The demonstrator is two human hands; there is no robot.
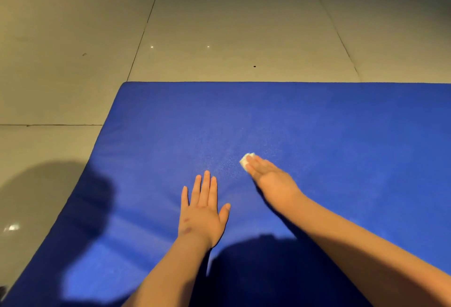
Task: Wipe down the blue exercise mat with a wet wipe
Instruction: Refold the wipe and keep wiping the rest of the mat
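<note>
Pressing a small white wipe under straight fingers, my right hand sits mid-surface on the blue mat, well in from its far edge. My left hand lies spread flat near it. The wipe looks soft and light; flat finger pressure should hold it best.

Your blue exercise mat lies spread flat, its far edge running straight across the view and its rounded far-left corner toward 10 o'clock. The wet wipe, a small white crumpled wad, sits on the mat near the view's centre. The straight fingers of your right hand press it down, and it pokes out toward 11 o'clock.
</note>
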